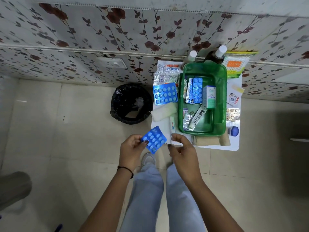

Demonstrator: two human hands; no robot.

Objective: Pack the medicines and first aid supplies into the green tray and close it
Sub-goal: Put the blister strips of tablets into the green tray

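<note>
Small white table [231, 146] against a flowered wall, bearing: one green tray [219, 104], open, holding a blue tablet strip [197, 90], a silver strip beside it, a white-and-green carton [211, 97], a boxed ointment tube [198, 117] and a small foil strip [187, 118]. Left of the tray, on the table: a second blue tablet strip [165, 95], silver strips behind it, a white gauze roll [164, 112] and a thin tube. Near edge: a tan bandage roll [211, 140]; right side: a blue jar [233, 131], a gold strip and a pack of cotton buds [235, 66]. Left hand [131, 152], fingers pinched on a third blue tablet strip [153, 139], held off the table's near left corner, outside the tray. Right hand [183, 151], fingers loosely spread, holding nothing, just beside that strip. Black-lined bin [132, 103] on the floor, left of the table
</note>
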